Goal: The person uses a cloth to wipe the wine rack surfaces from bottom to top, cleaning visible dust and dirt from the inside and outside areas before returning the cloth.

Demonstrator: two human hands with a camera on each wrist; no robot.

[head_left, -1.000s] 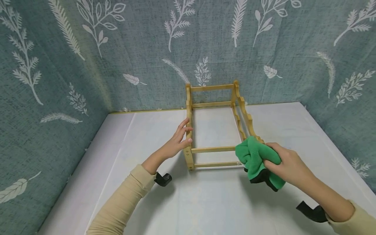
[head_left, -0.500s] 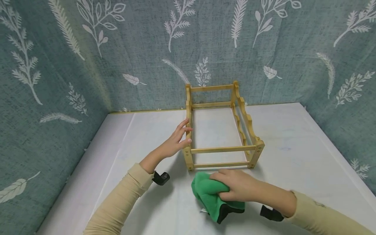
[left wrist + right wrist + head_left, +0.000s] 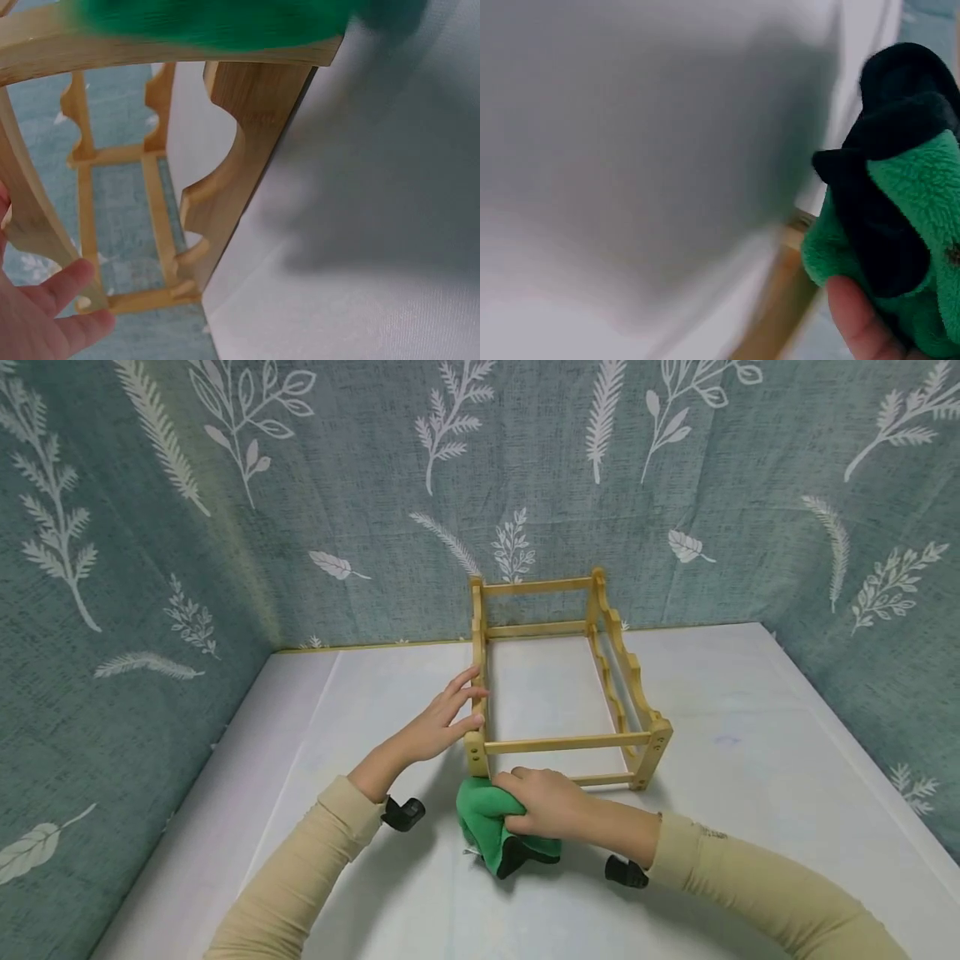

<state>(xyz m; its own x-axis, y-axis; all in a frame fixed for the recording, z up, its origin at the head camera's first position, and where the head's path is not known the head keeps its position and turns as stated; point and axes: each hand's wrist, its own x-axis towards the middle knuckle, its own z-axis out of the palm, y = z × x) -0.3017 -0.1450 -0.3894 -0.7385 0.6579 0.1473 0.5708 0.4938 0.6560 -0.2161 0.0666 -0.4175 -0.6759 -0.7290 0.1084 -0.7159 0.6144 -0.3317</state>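
A light wooden rack (image 3: 566,744) with wavy-cut side pieces stands on the white surface, also seen as wooden rails (image 3: 251,90) in the left wrist view. My left hand (image 3: 427,727) rests on the rack's left side, fingers mostly straight against the upper side piece; its fingers (image 3: 64,285) touch that rail in the left wrist view. My right hand (image 3: 551,806) grips a bunched green cloth (image 3: 482,818) with black trim at the foot of the rack's near left corner. Up close, the cloth (image 3: 915,187) looks fluffy; the right thumb or finger (image 3: 851,315) presses into it.
The white tabletop (image 3: 360,877) spreads around the rack. Teal leaf-patterned fabric (image 3: 360,460) stands upright behind and on both sides, close to the rack's far end. Black straps (image 3: 403,815) hang at both wrists.
My right hand has carried the cloth from the rack's near right corner leftward along its front to the near left corner. The left hand and the rack have stayed put.
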